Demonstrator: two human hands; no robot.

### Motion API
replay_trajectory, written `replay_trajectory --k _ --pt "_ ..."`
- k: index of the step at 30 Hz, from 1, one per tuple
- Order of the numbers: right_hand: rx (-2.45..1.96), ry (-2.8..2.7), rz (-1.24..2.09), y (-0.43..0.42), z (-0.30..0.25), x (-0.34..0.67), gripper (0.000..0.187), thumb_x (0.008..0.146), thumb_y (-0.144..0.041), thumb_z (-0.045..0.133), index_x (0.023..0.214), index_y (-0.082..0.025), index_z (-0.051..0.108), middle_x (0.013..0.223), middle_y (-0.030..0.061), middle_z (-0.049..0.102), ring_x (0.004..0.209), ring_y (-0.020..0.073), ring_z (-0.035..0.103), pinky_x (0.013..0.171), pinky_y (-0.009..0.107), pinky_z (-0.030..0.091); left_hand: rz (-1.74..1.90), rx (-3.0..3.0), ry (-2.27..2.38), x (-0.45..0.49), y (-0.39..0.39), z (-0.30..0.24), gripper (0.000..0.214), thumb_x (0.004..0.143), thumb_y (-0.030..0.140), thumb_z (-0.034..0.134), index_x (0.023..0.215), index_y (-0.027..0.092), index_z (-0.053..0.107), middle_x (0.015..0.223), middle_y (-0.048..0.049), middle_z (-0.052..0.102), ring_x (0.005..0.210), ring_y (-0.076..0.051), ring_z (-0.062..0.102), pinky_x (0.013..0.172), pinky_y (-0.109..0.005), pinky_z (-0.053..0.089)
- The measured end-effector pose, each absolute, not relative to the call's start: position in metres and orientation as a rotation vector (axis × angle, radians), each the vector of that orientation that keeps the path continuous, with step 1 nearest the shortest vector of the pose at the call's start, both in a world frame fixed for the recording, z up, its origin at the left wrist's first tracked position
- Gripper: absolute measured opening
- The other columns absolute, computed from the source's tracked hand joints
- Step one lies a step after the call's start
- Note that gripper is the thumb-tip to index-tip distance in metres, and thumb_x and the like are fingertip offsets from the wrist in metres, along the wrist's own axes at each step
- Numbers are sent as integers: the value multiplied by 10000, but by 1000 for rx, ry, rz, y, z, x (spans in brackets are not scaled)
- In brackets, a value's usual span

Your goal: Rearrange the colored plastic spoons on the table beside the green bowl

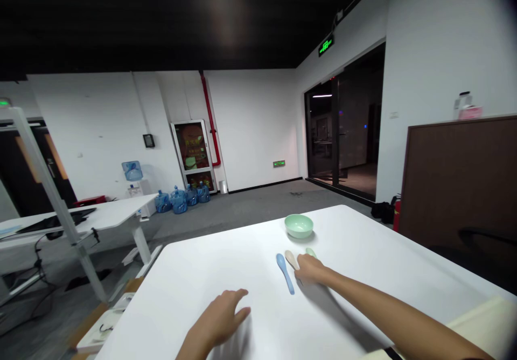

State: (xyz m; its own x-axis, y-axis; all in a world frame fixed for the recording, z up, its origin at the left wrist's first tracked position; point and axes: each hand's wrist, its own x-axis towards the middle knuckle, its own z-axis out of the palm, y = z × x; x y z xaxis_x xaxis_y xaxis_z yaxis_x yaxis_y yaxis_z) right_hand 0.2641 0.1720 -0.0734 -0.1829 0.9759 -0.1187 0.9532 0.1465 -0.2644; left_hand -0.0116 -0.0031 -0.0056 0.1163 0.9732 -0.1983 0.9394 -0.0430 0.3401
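A blue spoon (285,273) lies on the white table (194,279), its bowl end pointing away from me. Just right of it is a beige spoon (291,259), its handle partly covered by my right hand (311,270). The fingers of that hand are bent down and closed at the beige handle. Behind the knuckles shows the end of a light green spoon (311,252); the rest of it is hidden. My left hand (222,314) hovers over the table to the left, thumb and fingers apart, holding nothing. Beyond the spoons stands a light green bowl (299,226).
Past the left table edge sit white trays (99,330) in a cardboard box. Another white desk (121,209) with a metal post stands further left. Several blue water bottles (179,201) are on the floor by the wall. A brown cabinet (456,182) rises at right.
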Motion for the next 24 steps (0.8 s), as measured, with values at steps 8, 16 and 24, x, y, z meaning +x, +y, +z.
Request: replay_trajectory --k 8,16,24 --pt "-1725 -2474 197 158 -50 247 309 860 -392 497 949 -151 667 991 152 699 924 253 659 729 297 432 133 2053 1854 -9 -2 -5 564 875 567 402 1363 297 482 1329 -74 574 1211 -266 519 1022 -407 390" --pt "-1812 -2510 339 160 -67 221 273 691 -265 637 938 -149 647 1249 156 567 910 239 662 668 274 455 152 2070 1841 -9 -4 -4 558 870 553 413 1354 288 494 1321 -71 585 1208 -278 522 1021 -406 388" --pt "-1670 -2435 516 170 -45 247 225 774 -329 581 738 -122 660 795 93 698 689 159 635 534 205 355 119 2068 1844 -6 -4 1 547 884 538 406 1364 289 487 1329 -78 578 1210 -269 526 1022 -404 392"
